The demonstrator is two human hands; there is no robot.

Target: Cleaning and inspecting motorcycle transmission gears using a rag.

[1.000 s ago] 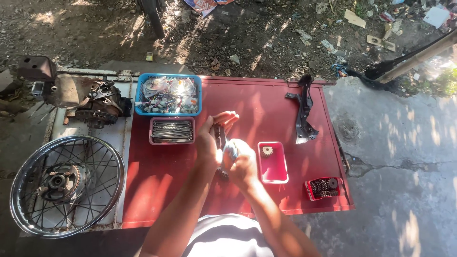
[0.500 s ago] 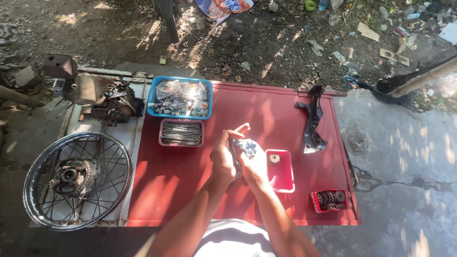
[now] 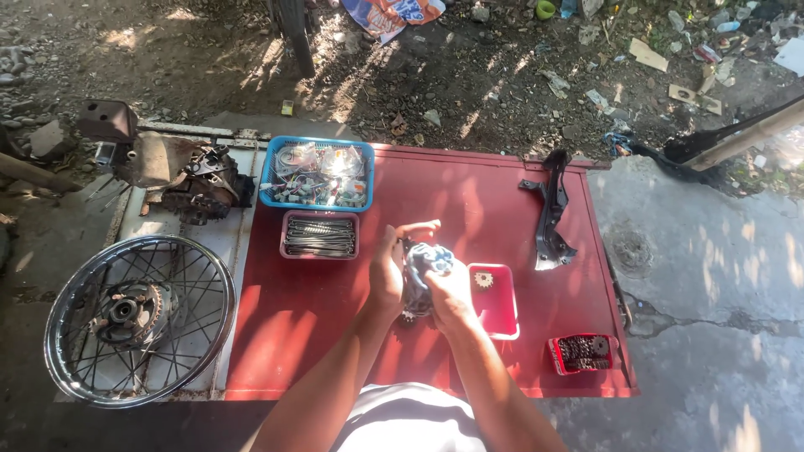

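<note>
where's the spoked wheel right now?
Head view, far left: the spoked wheel lies flat on the ground beside the red table, just below the engine block and left of the tray of spokes.

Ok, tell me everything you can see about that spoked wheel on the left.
The spoked wheel lies flat, off the left edge of the red sheet, resting partly on a pale panel and partly over dark ground. Its rim looks like shiny chromed metal with no tyre fitted. Thin crossed wire spokes run to a dark, grimy central hub with a toothed sprocket. Neither hand touches it; the left hand and right hand are over the sheet.
</note>
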